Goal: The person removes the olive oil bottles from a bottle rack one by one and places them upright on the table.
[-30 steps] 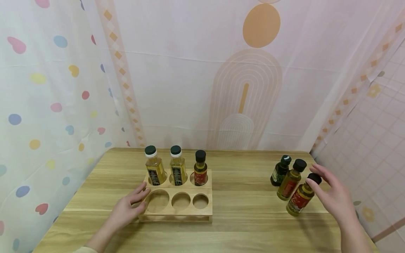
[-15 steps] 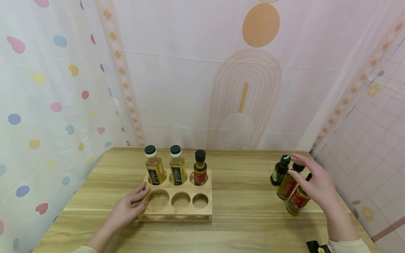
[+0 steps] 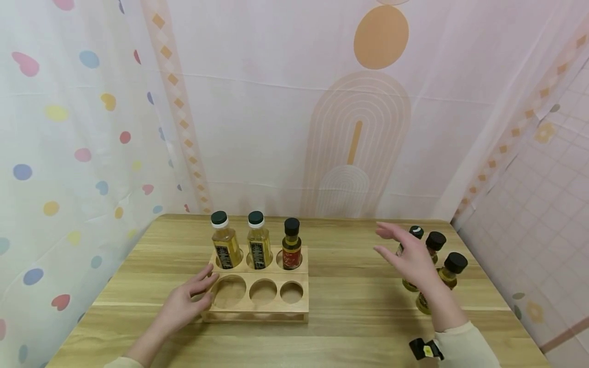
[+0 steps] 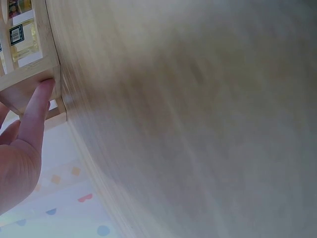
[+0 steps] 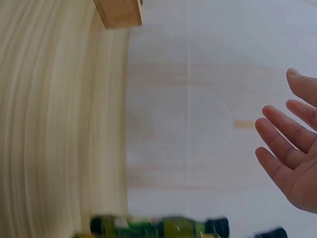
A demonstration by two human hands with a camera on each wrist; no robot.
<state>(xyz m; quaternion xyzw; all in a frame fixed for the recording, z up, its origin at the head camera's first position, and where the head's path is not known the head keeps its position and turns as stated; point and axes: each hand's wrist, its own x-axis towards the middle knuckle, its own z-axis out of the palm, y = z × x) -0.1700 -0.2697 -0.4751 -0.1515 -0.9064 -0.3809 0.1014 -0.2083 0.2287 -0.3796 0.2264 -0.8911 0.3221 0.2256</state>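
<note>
- No word, brand or number can be read in any view.
- On the left bottle [image 3: 224, 240] of the wooden rack's [image 3: 278, 306] far row, a black label [image 3: 225, 257] is carried; its pale lettering cannot be deciphered.
- A similar black label is borne by the middle bottle [image 3: 257, 240].
- Pale, illegible script is printed on the right bottle's [image 3: 292, 244] red label [image 3: 292, 259].
- In the left wrist view, a dark-framed barcode [image 4: 17, 34] is seen on a racked bottle; its digits cannot be made out.
</note>
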